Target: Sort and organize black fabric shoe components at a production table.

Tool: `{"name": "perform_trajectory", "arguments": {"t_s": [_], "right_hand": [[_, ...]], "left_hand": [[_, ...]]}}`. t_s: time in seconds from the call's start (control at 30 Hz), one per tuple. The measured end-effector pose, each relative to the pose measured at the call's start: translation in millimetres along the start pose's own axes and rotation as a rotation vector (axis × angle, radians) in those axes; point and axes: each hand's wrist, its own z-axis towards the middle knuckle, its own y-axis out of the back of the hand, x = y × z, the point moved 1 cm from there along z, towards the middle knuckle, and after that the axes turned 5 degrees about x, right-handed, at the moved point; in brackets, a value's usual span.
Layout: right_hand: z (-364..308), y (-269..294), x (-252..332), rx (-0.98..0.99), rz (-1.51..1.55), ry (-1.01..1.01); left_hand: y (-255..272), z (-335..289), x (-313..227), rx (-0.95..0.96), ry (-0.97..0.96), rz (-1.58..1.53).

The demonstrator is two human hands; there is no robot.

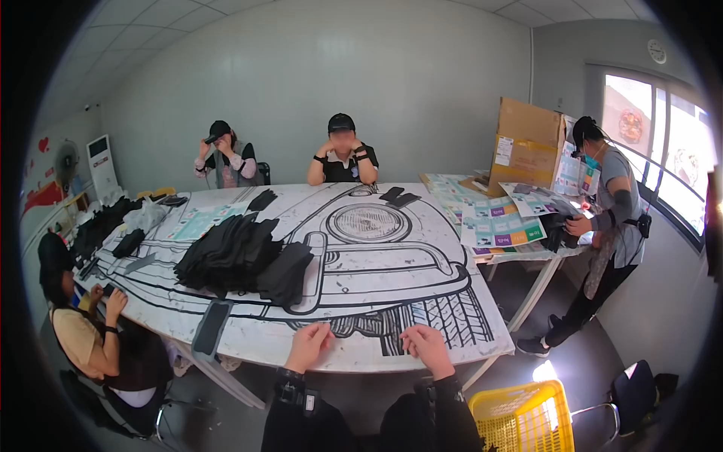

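My left hand (309, 346) is above the table's near edge with its fingers curled in, and I see nothing in it. To its right, my right hand (428, 350) is held the same way, fingers bent toward the thumb, with no object showing. Between and beyond them spreads the white table top (361, 305), covered with a black line drawing of a car's front with headlight and tyre. A heap of black fabric pieces (226, 256) lies to the left, beyond my left hand. Closer to the edge, a dark flat strip (212, 328) hangs partly over the side.
A yellow plastic basket (523, 418) stands at lower right by a chair (633, 395). Two people sit across the table and another at the left. One person (614, 196) stands at a right-hand table with printed sheets (501, 222) and a cardboard box (527, 147).
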Motion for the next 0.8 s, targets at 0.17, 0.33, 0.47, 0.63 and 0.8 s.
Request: {"name": "perform_trajectory", "arguments": {"t_s": [0.17,0.33,0.47,0.63,0.8], "right_hand": [[-1.7,3.2,-0.3,-0.019,-0.040,0.002],[2.3,-6.2,1.2,0.005,-0.034,0.005],[-1.2,-2.0,4.9,0.008,-0.021,0.001],[-2.1,-2.0,3.7,0.009,0.016,-0.003],[-1.8,-4.2,3.1,0.003,-0.001,0.014]], "left_hand": [[-5.5,4.1,-1.0,-0.002,-0.007,-0.002],[2.4,0.1,-2.6,-0.015,0.049,-0.095],[-1.7,2.7,-5.4,-0.020,0.011,-0.073],[-3.4,0.3,-5.1,-0.020,0.021,-0.099],[-2.1,-0.7,-6.5,-0.041,0.032,-0.134]]}}
